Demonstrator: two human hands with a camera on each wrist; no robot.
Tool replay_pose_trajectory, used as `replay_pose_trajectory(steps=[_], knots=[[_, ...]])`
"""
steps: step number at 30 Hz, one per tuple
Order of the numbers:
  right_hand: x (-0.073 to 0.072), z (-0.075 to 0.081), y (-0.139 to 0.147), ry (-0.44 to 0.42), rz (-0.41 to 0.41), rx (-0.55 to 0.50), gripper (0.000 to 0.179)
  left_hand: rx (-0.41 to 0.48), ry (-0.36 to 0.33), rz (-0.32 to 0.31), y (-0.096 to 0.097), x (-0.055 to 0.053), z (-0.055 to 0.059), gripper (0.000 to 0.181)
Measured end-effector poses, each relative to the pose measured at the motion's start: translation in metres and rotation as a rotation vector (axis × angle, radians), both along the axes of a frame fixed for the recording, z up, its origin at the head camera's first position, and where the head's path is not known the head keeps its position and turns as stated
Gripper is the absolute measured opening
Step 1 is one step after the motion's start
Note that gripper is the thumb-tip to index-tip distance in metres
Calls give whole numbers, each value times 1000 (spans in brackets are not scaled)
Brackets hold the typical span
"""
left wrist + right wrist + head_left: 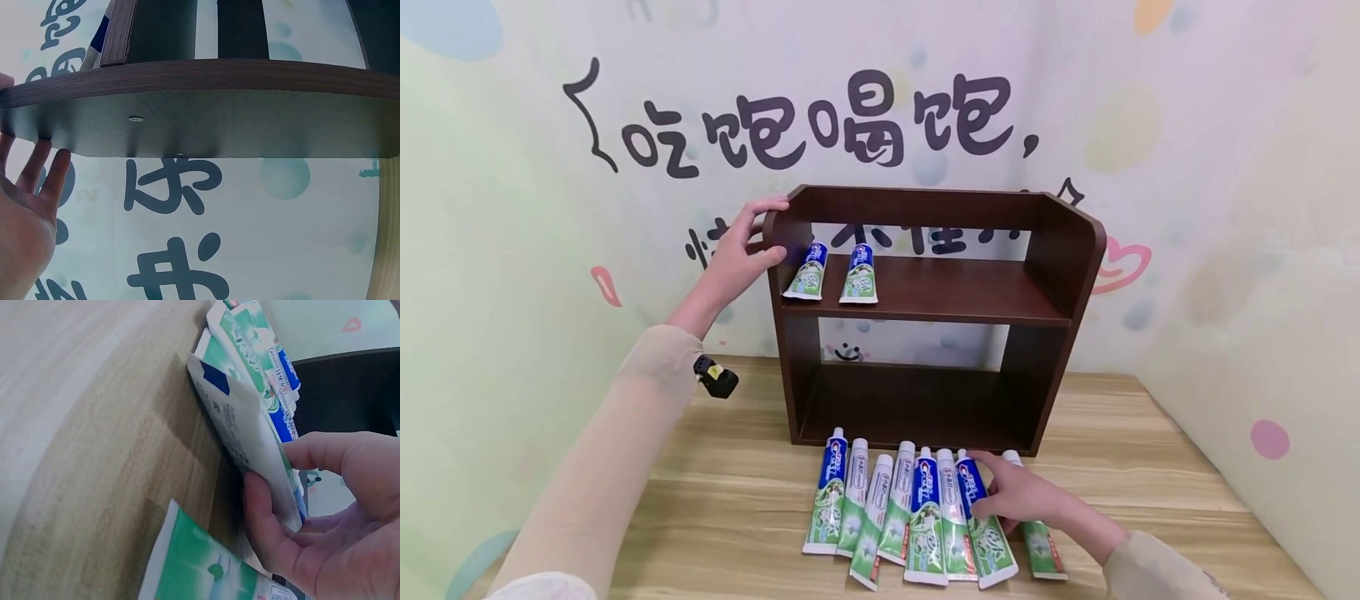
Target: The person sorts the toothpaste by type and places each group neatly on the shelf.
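My left hand [741, 254] holds the upper left side panel of a dark brown two-tier shelf [925, 317], fingers along the outside and thumb at the front edge. In the left wrist view the fingertips [57, 172] touch the panel's outer face. My right hand [1026, 493] pinches a blue-and-green Crest toothpaste tube [985, 533] between thumb and fingers at the right of a row. The right wrist view shows that tube's white back [234, 419], tilted up from the table. Two Crest tubes, a left one [808, 273] and a right one [860, 275], lie on the upper tier's left half.
Several more toothpaste tubes [880, 517], Crest and white-and-green ones, lie side by side before the shelf, caps toward it. Another white-and-green tube [1043, 550] is partly behind my right hand. The wood-grain table [737, 492] meets a printed wall [625, 208] behind.
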State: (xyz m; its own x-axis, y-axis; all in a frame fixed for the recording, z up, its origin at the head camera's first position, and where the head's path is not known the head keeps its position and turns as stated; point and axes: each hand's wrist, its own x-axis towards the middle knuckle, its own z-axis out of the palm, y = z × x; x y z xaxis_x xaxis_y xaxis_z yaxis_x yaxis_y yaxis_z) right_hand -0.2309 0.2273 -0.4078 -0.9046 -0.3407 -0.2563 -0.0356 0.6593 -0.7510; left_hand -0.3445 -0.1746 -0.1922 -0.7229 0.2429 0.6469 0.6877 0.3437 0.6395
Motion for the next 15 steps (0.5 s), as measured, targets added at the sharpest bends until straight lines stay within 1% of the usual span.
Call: replay_pose_trajectory(steps=[7, 15], knots=[[0, -3, -1, 27, -3, 12, 88, -3, 5, -4, 0, -1, 0, 53], [-2, -6, 1, 24, -2, 10, 87, -2, 7, -5, 1, 2, 1, 52]])
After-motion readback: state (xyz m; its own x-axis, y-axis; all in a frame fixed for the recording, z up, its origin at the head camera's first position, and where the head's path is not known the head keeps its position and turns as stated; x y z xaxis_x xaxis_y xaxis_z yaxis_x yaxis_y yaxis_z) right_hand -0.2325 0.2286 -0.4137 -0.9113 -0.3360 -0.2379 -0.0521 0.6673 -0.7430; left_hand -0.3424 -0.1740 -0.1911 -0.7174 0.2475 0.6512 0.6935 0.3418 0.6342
